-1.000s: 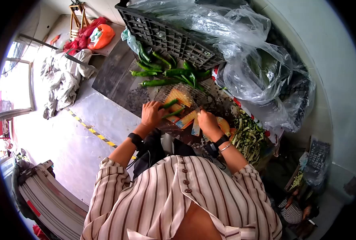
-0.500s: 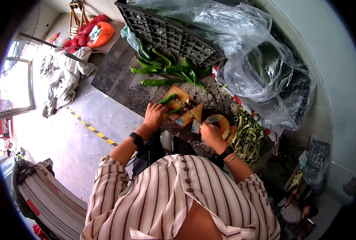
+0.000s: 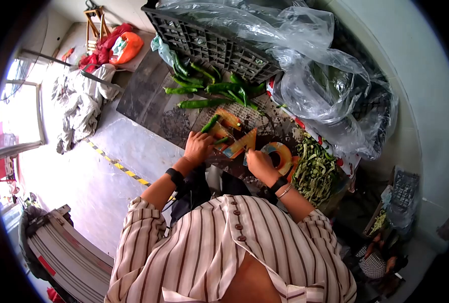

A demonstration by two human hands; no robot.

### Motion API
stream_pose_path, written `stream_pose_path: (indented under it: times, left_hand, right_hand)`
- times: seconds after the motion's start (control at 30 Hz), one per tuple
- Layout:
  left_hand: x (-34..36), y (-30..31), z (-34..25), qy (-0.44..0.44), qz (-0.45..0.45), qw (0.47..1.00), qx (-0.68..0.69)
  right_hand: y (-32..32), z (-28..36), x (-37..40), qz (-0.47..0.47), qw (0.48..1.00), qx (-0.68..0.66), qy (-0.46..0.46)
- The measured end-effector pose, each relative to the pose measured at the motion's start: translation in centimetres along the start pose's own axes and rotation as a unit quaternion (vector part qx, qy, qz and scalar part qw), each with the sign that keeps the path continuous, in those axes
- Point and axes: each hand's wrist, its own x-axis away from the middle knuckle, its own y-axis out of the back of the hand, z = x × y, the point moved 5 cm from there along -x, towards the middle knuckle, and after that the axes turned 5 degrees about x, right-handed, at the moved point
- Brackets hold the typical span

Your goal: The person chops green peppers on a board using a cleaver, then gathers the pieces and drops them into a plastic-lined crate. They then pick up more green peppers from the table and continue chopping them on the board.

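Observation:
My left hand (image 3: 198,148) is closed with its fingertips at a long green chili pepper (image 3: 211,123), which sticks out beyond them. A second green pepper piece (image 3: 221,141) lies just right of those fingers. My right hand (image 3: 261,165) is closed around the handle of a knife, its blade thin and hard to make out over the orange-lettered board (image 3: 281,150). Beyond both hands lie several whole green peppers (image 3: 199,104) in a loose heap. Sliced green strips (image 3: 315,174) form a pile to the right of my right hand.
A black plastic crate (image 3: 209,45) stands behind the whole peppers. Clear plastic sheeting (image 3: 320,86) covers things at the back right. Yellow-black tape (image 3: 117,164) crosses the floor at left, near a crumpled pale cloth (image 3: 80,103). Another person (image 3: 373,263) is at the lower right.
My right hand has moved slightly left and up, toward the left hand. My left hand has shifted a little right, and the pepper at its fingers now points more upright.

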Motion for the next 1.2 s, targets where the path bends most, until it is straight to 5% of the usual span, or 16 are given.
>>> stream_pose_path:
  times: [0.5, 0.83, 0.9, 0.97, 1.0, 1.1, 1.2]
  left_hand:
    - [-3.7, -0.3, -2.0, 0.006, 0.001, 1.0, -0.028]
    - [-11.1, -7.9, -4.5, 0.11, 0.172, 0.978, 0.036]
    - [-12.4, -9.1, -6.8, 0.036, 0.085, 0.987, 0.13]
    - [-14.4, -9.1, -10.4, 0.004, 0.052, 0.973, 0.223]
    - [-15.6, -8.0, -13.4, -0.102, 0.053, 0.969, 0.217]
    - [-16.7, -3.9, -21.1, -0.148, 0.07, 0.905, 0.393]
    - [-15.8, -2.2, -22.5, -0.205, 0.098, 0.923, 0.31]
  right_hand:
    - [1.6, -7.8, 10.7, -0.164, 0.923, -0.257, -0.233]
    - [-2.0, -10.2, 18.8, -0.244, 0.861, -0.314, -0.317]
    - [-1.9, -10.2, 20.4, -0.253, 0.78, -0.433, -0.373]
    - [-2.2, -10.5, 21.3, -0.238, 0.778, -0.418, -0.404]
    - [-2.4, -10.6, 22.0, -0.249, 0.76, -0.427, -0.422]
    - [-2.6, -10.3, 23.0, -0.254, 0.741, -0.441, -0.437]
    - [-2.0, -10.0, 22.5, -0.263, 0.731, -0.463, -0.427]
